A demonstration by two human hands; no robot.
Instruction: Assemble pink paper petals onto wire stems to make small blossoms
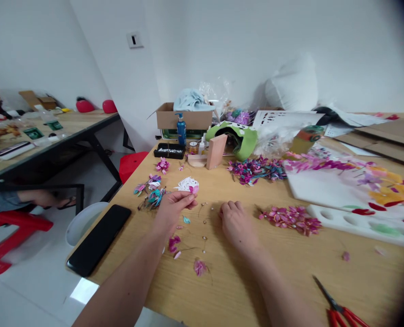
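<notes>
My left hand [174, 206] is pinched on a small white and pink flower piece [188, 185], held just above the wooden table [242, 277]. My right hand [234, 222] rests knuckles-up on the table with its fingers curled under; what they hold, if anything, is hidden. Between the two hands lie thin wires with small beads [204, 222]. Loose pink petals [200, 267] lie near my left forearm. A pile of pink petals [292, 219] sits to the right of my right hand.
A black phone [99, 238] lies at the table's left edge and red-handled scissors [340, 309] at the front right. Farther back are a wooden block [216, 151], a blue bottle [181, 129], a cardboard box [184, 119], purple-teal petals [256, 170] and a white board [327, 190]. Another person's foot [47, 199] shows at left.
</notes>
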